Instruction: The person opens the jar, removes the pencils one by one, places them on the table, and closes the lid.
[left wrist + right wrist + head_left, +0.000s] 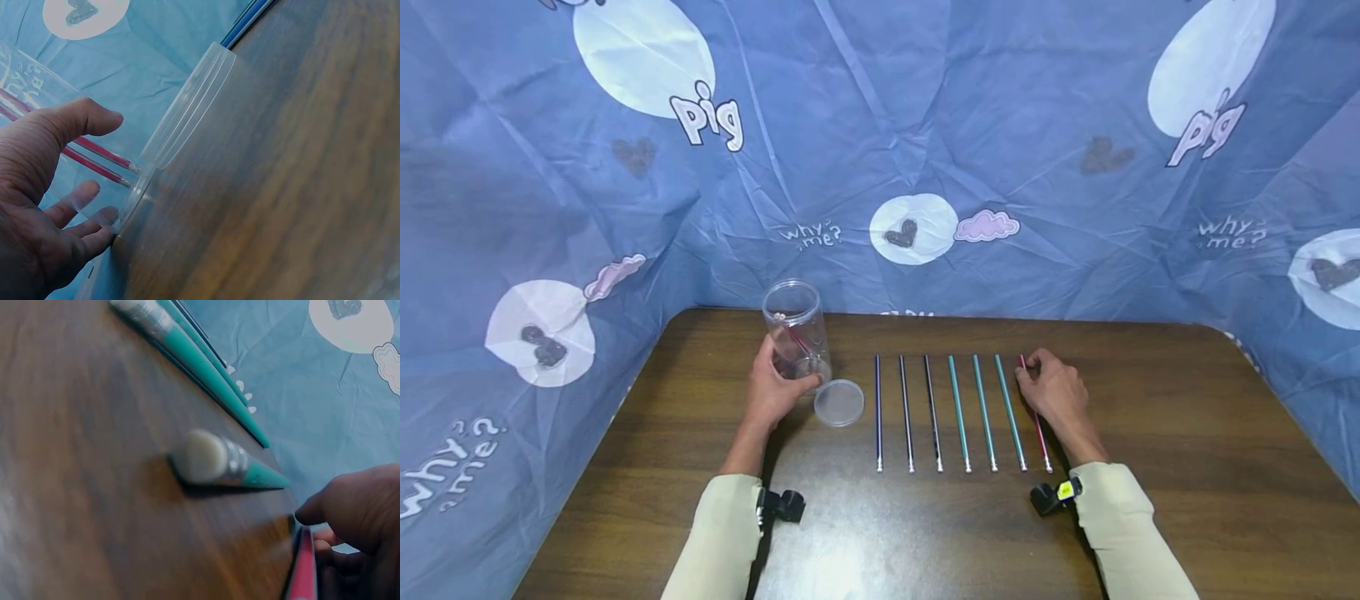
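A clear plastic jar (811, 333) stands upright at the left of the table, and my left hand (775, 392) grips its lower side. Two red pencils (94, 167) lean inside it. Beside the jar lies its round clear lid (839, 403). To the right, pencils form a row: a blue one (878, 412), two dark ones (907, 412), three teal ones (982, 412) and a red pencil (1041, 437) at the end. My right hand (1056, 392) pinches this last red pencil near its far end, thumb on one side and fingers on the other. Its tip is partly hidden.
The brown wooden table (955, 533) has rounded far corners. A blue printed cloth (1037, 100) hangs behind it and along both sides. The pencils' eraser ends face the near edge.
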{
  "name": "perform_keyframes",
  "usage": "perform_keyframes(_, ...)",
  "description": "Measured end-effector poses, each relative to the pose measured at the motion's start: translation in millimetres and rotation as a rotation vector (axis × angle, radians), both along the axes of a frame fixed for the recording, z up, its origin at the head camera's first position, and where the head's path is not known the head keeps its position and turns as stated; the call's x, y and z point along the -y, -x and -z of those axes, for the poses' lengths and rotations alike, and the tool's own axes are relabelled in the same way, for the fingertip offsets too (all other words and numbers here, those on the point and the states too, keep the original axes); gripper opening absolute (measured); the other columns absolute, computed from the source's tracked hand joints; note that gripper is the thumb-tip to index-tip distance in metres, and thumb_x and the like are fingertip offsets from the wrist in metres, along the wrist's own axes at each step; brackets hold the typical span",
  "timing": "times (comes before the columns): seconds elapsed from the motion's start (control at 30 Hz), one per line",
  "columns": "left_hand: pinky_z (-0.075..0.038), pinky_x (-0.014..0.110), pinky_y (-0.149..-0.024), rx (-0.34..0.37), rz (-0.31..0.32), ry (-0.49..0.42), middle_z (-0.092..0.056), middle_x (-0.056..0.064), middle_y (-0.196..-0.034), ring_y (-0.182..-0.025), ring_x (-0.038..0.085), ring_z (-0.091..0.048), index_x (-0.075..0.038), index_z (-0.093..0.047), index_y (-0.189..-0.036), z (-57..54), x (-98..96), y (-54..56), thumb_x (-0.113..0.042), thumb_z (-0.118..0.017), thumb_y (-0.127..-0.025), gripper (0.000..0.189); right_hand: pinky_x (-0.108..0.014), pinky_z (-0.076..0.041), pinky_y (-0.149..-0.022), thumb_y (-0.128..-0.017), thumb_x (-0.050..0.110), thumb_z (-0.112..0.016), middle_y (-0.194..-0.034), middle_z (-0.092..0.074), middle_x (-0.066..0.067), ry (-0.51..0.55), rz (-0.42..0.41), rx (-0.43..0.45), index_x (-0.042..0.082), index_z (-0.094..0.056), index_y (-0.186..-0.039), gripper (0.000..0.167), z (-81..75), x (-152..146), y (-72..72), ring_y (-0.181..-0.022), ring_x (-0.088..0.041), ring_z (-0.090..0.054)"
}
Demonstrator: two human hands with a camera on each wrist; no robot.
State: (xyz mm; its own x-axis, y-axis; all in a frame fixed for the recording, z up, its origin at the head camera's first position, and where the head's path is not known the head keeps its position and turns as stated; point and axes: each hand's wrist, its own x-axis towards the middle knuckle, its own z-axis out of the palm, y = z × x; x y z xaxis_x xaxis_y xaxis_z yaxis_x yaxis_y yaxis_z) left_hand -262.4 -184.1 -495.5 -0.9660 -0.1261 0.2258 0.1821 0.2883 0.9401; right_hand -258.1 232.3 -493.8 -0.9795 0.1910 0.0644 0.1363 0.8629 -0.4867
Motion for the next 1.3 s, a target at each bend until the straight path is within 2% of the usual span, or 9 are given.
perform_keyframes(0.3,-0.046,0.050,-0.097,-0.010,-0.001,-0.016,-0.057,0.023,-0.127,-0.112,0.041,-0.058,-0.004,-0.045,-0.142,1.0,-0.5,-0.7,0.012,-0.083,-0.062,0.091,-0.055,-0.048,-0.075,-0.095,0.040,-0.058,-0.116,-0.063,-0.031,0.014,0.049,0.090,0.002,-0.058,-0.114,0.043,-11.1,3.7,-4.4,-0.102,-0.049,-0.061)
perform_keyframes(0.6,-0.044,0.052,-0.101,0.016,0.001,0.002,-0.055,0.023,-0.131,-0.118,0.041,-0.055,-0.003,-0.044,-0.142,2.1,0.8,-2.0,0.009,-0.084,-0.065,0.088,-0.062,-0.048,-0.071,-0.093,0.042,-0.057,-0.108,-0.065,-0.033,-0.070,0.111,-0.034,-0.001,-0.059,-0.109,0.046,-23.5,13.4,-12.1,-0.095,-0.054,-0.062)
perform_keyframes(0.83,-0.044,0.053,-0.101,0.006,0.012,-0.010,-0.055,0.023,-0.131,-0.118,0.042,-0.055,-0.003,-0.044,-0.142,1.9,0.3,1.3,0.010,-0.083,-0.064,0.088,-0.061,-0.049,-0.066,-0.093,0.040,-0.060,-0.089,-0.068,-0.026,-0.102,0.029,-0.132,0.002,-0.061,-0.095,0.038,-35.5,35.1,-15.4,-0.083,-0.049,-0.065)
perform_keyframes(1.03,-0.045,0.052,-0.100,0.003,0.011,-0.010,-0.056,0.023,-0.130,-0.116,0.041,-0.056,-0.003,-0.045,-0.141,0.8,-1.1,2.9,0.012,-0.082,-0.064,0.087,-0.060,-0.049,-0.066,-0.092,0.041,-0.062,-0.092,-0.070,-0.025,-0.094,-0.031,-0.144,0.004,-0.063,-0.101,0.038,-47.2,58.2,-18.9,-0.083,-0.047,-0.066)
perform_keyframes(1.17,-0.045,0.052,-0.099,-0.008,0.014,-0.007,-0.055,0.023,-0.130,-0.116,0.041,-0.056,-0.002,-0.044,-0.141,0.8,-1.2,3.1,0.012,-0.082,-0.064,0.087,-0.057,-0.050,-0.064,-0.092,0.042,-0.064,-0.083,-0.071,-0.016,-0.077,-0.087,-0.150,0.004,-0.065,-0.104,0.040,-55.1,71.4,-23.6,-0.079,-0.043,-0.067)
perform_keyframes(1.3,-0.044,0.051,-0.100,-0.001,0.002,0.011,-0.056,0.023,-0.130,-0.117,0.039,-0.055,-0.003,-0.045,-0.140,2.4,0.3,1.3,0.011,-0.083,-0.064,0.087,-0.051,-0.051,-0.061,-0.092,0.042,-0.065,-0.065,-0.063,-0.002,-0.058,-0.153,-0.161,0.005,-0.065,-0.104,0.039,-58.7,82.2,-29.9,-0.065,-0.028,-0.064)
